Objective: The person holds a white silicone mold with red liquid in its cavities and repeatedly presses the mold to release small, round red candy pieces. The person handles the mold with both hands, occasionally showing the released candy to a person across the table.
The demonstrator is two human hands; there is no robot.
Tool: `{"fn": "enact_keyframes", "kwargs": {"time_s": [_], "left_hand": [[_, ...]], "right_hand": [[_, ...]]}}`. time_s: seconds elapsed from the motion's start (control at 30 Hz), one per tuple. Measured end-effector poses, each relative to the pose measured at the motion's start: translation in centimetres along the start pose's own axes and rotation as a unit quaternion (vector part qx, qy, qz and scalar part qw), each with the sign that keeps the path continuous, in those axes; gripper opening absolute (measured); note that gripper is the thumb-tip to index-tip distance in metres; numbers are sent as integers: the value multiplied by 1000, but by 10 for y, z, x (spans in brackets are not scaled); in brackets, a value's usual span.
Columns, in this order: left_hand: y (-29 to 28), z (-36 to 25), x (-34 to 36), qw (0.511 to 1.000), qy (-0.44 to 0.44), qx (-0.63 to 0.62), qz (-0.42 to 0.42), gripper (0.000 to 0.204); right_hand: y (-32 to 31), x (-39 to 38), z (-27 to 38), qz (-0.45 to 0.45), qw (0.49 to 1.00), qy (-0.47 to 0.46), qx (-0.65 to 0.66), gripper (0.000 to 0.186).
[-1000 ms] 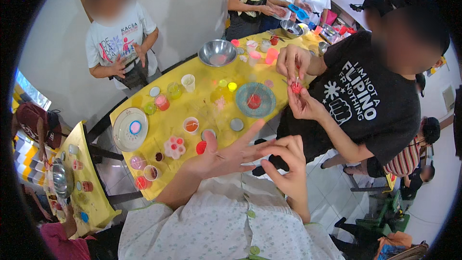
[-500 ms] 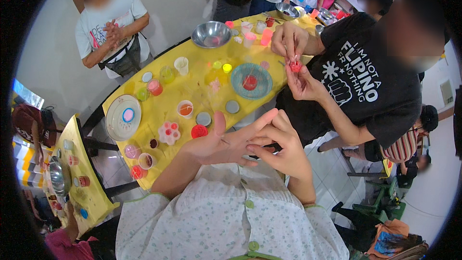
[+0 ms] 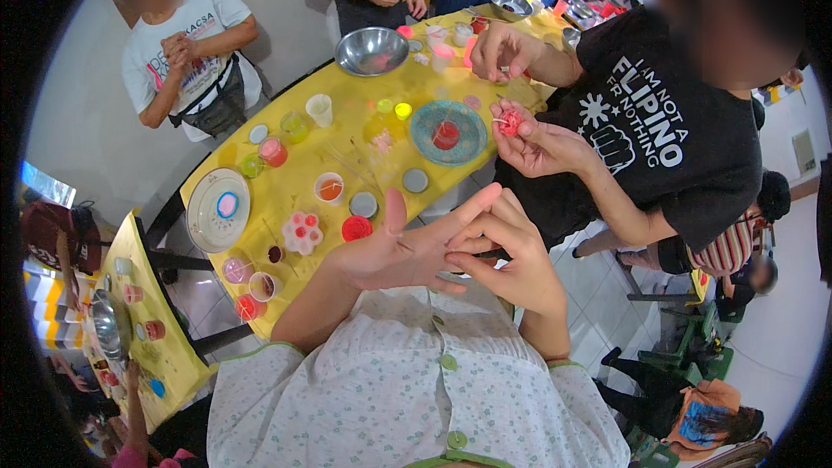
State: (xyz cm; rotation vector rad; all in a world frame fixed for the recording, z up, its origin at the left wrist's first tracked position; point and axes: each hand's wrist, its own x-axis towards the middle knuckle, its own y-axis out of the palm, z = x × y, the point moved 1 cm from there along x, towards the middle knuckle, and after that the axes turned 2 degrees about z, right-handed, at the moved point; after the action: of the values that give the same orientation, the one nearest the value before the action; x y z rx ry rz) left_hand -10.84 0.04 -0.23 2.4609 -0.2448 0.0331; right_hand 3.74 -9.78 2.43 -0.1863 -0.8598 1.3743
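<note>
My left hand is held palm up in front of my chest, over the table's near edge. Its thumb and index finger are stretched apart, and nothing lies on the palm. My right hand meets it from the right, thumb and fingertips pinched round a middle finger of the left. The pinched fingertip is mostly hidden. Closest to the left hand on the table is a round red piece, beside a grey metal lid and a white flower-shaped mould with red in its hollows.
The yellow-covered table carries a blue plate with a red cup, a white plate, a steel bowl and several cups. At right, a person in black holds a red ball-like piece with a white string.
My hands keep nearly the same pose, still touching. The view has shifted slightly. The person in black has drawn one hand away from the red piece, and its white string now shows.
</note>
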Motion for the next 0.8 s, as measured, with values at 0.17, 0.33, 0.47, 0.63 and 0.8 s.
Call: {"fn": "enact_keyframes", "kwargs": {"time_s": [0.17,0.33,0.47,0.63,0.8], "left_hand": [[-2,3,0,1000,2,-26,0,116],[-1,4,-1,999,-1,-40,3,114],[-1,4,1,998,-16,-54,-13,114],[-2,9,4,997,-18,-69,-12,117],[-6,11,19,995,-29,-92,-12,118]], "right_hand": [[-1,-1,1,2,1000,-6,7,22],[0,-2,1,10,999,-4,35,22],[-4,-1,-3,20,999,-23,21,15],[-12,-7,-6,26,1000,-14,10,15],[-21,-16,-11,22,999,-26,-22,17]]}}
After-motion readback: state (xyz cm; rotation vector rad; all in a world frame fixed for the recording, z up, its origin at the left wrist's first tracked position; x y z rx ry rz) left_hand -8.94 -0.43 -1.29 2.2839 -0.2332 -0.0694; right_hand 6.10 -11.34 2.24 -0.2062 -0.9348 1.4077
